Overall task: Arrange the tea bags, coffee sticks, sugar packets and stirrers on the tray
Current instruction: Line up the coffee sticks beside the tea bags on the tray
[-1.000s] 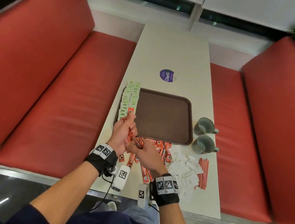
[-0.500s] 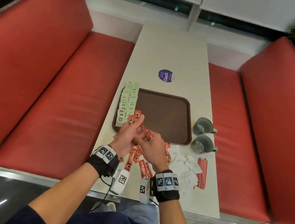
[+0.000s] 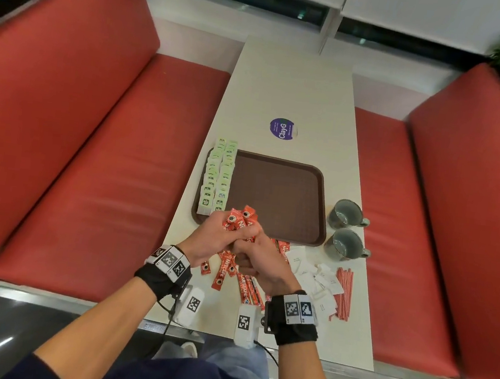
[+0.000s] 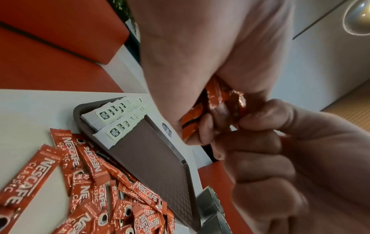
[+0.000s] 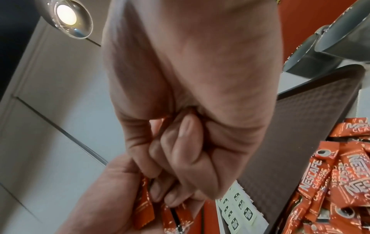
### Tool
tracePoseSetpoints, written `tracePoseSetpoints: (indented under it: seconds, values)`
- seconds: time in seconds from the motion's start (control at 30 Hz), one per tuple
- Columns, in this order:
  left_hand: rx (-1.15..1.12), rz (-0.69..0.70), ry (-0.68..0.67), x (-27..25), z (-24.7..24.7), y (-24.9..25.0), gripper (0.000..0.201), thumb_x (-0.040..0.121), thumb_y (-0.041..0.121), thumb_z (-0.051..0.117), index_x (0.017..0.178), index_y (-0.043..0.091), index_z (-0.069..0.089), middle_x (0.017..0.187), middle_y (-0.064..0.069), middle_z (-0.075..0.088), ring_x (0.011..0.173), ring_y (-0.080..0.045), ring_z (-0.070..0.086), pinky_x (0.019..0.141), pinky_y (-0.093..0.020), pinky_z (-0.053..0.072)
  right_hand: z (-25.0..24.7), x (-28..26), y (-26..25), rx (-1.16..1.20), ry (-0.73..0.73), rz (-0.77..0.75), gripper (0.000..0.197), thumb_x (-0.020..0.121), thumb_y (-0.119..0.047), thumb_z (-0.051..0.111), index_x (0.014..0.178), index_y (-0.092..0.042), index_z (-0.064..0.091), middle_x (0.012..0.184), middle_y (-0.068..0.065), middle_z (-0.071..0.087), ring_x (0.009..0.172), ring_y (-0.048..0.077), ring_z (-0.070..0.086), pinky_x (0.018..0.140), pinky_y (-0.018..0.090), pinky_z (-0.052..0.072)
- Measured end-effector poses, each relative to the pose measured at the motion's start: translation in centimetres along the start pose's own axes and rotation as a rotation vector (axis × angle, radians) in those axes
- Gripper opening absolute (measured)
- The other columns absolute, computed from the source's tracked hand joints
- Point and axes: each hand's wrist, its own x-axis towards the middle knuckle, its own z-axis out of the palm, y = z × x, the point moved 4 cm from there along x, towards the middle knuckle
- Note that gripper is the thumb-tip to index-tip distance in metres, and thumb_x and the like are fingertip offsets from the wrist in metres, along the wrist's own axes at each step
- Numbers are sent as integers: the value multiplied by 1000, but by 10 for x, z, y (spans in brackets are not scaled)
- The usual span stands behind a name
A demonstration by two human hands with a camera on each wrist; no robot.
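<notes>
Coffee sticks (image 3: 240,221), bunched in both fists above the tray's (image 3: 320,198) near edge: left hand (image 3: 216,237) and right hand (image 3: 260,261) both grip tight. Slippery wrappers could slide out and scatter.

Head view looks down from above; both wrist views, close-up, share the tray (image 3: 322,179).

Red coffee sticks (image 4: 84,194) loose on bench: white "NESCAFE CLASSIC" lettering, readable in both wrist views and on sticks (image 3: 240,221) gripped in left hand (image 3: 217,237). Round purple sticker (image 3: 283,128) on bench beyond tray: "ClayG", smaller print too small to read. Green tea bags (image 4: 113,118): dark logo tags, wording unreadable. Wrist bands (image 3: 170,263): black-and-white square code markers.
</notes>
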Motion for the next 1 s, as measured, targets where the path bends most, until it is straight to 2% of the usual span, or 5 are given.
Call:
tracePoseSetpoints:
  seconds: [0.17, 0.27, 0.4, 0.7, 1.0]
  values:
    - [-29, 9, 82, -1, -7, -2, 34, 95, 34, 83, 105, 5, 70, 99, -22, 75, 94, -27, 73, 89, -45, 60, -3, -2, 5, 2, 56, 10, 38, 106, -21, 69, 133, -8, 44, 72, -5, 51, 59, 9, 39, 54, 26, 33]
    - [-185, -2, 148, -2, -8, 0, 21, 101, 27, 76, 103, 10, 63, 76, 2, 70, 68, -9, 69, 66, -27, 57, -9, -3, 3, 10, 119, -122, 30, 112, -36, 62, 121, -9, 55, 89, 5, 59, 67, 12, 48, 62, 27, 41]
    - [-312, -13, 223, -2, -6, 3, 20, 105, 22, 70, 109, 7, 58, 58, 7, 55, 48, -6, 55, 49, -20, 49, -6, 1, 3, 36, 198, -242, 24, 113, -29, 59, 115, -6, 59, 92, 7, 65, 73, 18, 54, 73, 37, 46]
    - [-587, -23, 335, 11, -8, -2, 31, 101, 44, 73, 114, 17, 78, 65, -8, 37, 56, -19, 44, 53, -30, 45, 7, 10, -3, 146, 251, -330, 20, 113, -18, 60, 114, 1, 60, 102, 20, 77, 85, 21, 64, 78, 34, 52]
    - [-522, -8, 306, 25, -17, -4, 52, 97, 36, 78, 124, -7, 66, 62, 3, 49, 49, -10, 43, 49, -25, 40, -9, 21, 2, 295, 322, -328, 19, 105, -16, 73, 114, 0, 73, 99, 21, 77, 86, 26, 69, 86, 41, 59]
